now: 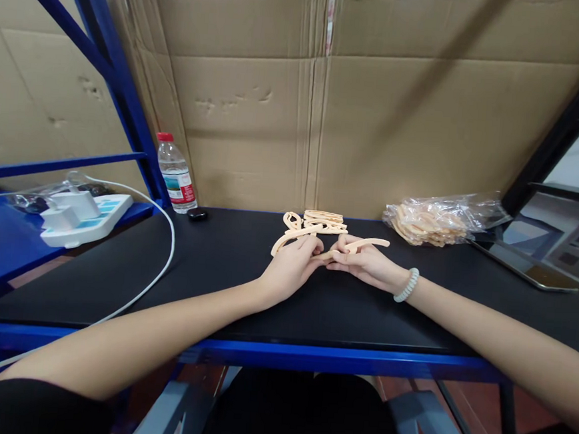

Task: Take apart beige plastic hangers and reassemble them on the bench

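Both hands meet over the black table (203, 290), fingertips almost touching. My left hand (289, 270) is closed on a peach-coloured curved strip (278, 244), whose end sticks out past the knuckles to the left. My right hand (368, 267), with a pale coiled band at the wrist, pinches another peach-coloured curved strip (375, 242) that points to the right. Between the fingertips a short part of a strip shows; how the pieces join is hidden by the fingers. Just behind the hands lies a small stack of similar strips (323, 218), with a looped piece (292, 221) at its left.
A clear plastic bag (434, 218) of similar pieces lies at the back right, near a flat dark tablet-like device (526, 266). A water bottle (176, 175) and small black object (197, 214) stand back left. A white cable (172, 234) runs from a power strip (89, 218). Cardboard (247, 120) walls the back.
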`<state>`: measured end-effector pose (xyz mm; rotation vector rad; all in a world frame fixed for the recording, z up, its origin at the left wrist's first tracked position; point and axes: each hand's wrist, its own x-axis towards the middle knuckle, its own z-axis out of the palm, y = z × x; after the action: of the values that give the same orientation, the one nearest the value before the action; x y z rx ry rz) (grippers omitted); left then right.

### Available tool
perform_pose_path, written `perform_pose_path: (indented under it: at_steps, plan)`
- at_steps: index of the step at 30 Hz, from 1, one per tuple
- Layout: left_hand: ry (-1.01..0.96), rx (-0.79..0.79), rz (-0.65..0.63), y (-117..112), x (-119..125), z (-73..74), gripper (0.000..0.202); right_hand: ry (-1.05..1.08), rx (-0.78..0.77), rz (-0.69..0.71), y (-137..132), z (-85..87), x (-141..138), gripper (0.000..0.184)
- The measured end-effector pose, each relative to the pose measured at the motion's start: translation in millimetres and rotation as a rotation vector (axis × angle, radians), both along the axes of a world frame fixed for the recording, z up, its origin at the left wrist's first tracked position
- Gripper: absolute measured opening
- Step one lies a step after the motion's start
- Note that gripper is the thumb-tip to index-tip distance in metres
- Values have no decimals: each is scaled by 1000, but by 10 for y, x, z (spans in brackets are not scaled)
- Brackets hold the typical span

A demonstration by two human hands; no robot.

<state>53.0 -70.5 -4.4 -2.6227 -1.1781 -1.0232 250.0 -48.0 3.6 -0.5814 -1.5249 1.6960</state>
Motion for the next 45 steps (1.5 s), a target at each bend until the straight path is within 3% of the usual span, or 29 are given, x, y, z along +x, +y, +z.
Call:
perform_pose_path:
  at_steps: [5, 10, 16, 23, 27, 33, 38, 45]
  plan:
    - [76, -135, 30, -37, 28, 13, 12, -31, 82, 19, 7, -33, -3, 39]
    - [132, -148, 13, -27, 33, 2, 14, -198, 272, -31, -10, -32, -34, 37]
    - [302, -78, 96, -20, 14, 16, 17, -491, 577, -117, -33, 22, 3, 36]
    - [436, 48, 75, -70, 25, 55, 20, -517, 750, -108, -55, 26, 35, 48]
    - [391, 72, 32, -69, -1, 101, 18, -488, 607, -127, -102, 15, -7, 46]
    - [257, -15, -50, -35, -41, 180, 24, -364, 417, -155, -106, 0, -65, 45]
    - [136, -46, -127, -22, -19, 145, 18, -314, 350, -170, -106, -5, -91, 43]
    - [80, 25, -134, -21, -15, 88, 21, -254, 130, -173, -140, -3, -153, 42]
